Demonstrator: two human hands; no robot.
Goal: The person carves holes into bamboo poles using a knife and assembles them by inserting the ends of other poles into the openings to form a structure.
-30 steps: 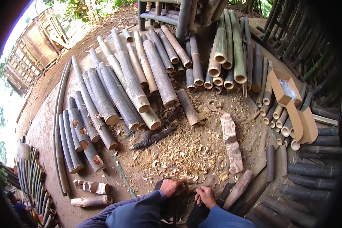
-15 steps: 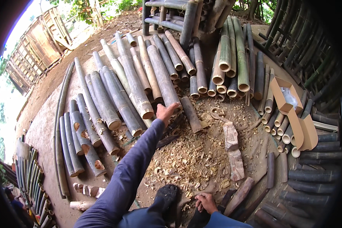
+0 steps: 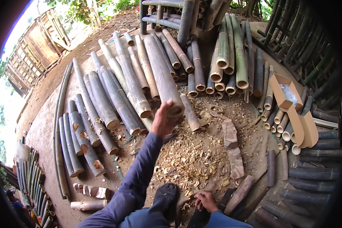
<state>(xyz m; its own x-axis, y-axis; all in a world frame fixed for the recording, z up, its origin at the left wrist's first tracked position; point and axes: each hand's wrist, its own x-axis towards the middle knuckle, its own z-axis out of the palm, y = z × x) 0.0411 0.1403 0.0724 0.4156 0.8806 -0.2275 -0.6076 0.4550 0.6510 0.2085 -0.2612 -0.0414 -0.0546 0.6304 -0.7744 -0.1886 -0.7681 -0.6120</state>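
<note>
A thick grey-brown bamboo pole (image 3: 161,64) slants toward me, its near end tipped up off the pile. My left hand (image 3: 163,119) grips that near end, with the fingers partly hidden behind and under it. Just right of the pole lies a shorter brown bamboo piece (image 3: 190,114) on the ground. Low in the view, my right hand (image 3: 206,200) rests by my knee, thumb and fingers loosely bent and apart, with nothing seen in it. A dark shoe (image 3: 166,194) is on my foot near it.
Bamboo poles (image 3: 117,102) lie in rows to the left, and greenish ones (image 3: 240,57) at the far right. Wood chips (image 3: 190,155) cover the ground before me. A split wood block (image 3: 232,150) lies right, near an open cardboard box (image 3: 302,131). A bamboo frame (image 3: 165,22) stands behind.
My left hand has raised the near end of the bamboo pole and brought it slightly closer to me. My right hand stays where it was.
</note>
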